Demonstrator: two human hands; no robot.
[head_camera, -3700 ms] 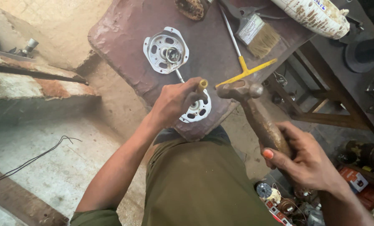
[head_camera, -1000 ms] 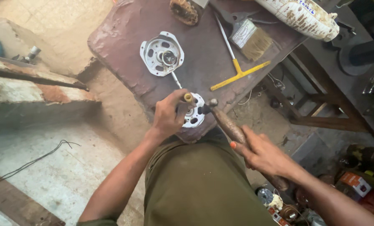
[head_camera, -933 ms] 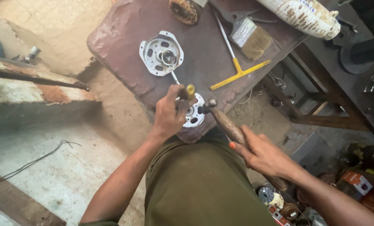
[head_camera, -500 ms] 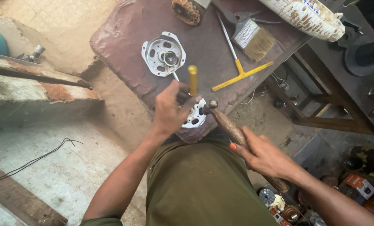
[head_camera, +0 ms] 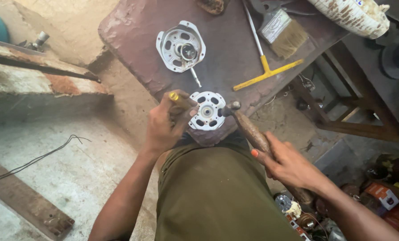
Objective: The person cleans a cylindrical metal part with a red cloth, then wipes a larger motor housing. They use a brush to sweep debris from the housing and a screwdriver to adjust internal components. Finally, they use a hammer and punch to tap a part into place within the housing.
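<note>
Round white perforated metal motor end-cover [head_camera: 207,110] was lying at the near edge of the rusty brown metal table [head_camera: 132,40]. Yellow-handled punch [head_camera: 178,99] was clenched in the left hand [head_camera: 166,125], just beside it. Wooden-handled hammer [head_camera: 248,129] was gripped in the right hand [head_camera: 288,163], head touching the cover. Driving step judged underway; careful punch alignment needed next.

Rusty brown metal table [head_camera: 132,40], two white motor end covers [head_camera: 180,45] [head_camera: 207,110], paintbrush [head_camera: 281,32], yellow T-wrench [head_camera: 266,71]
</note>
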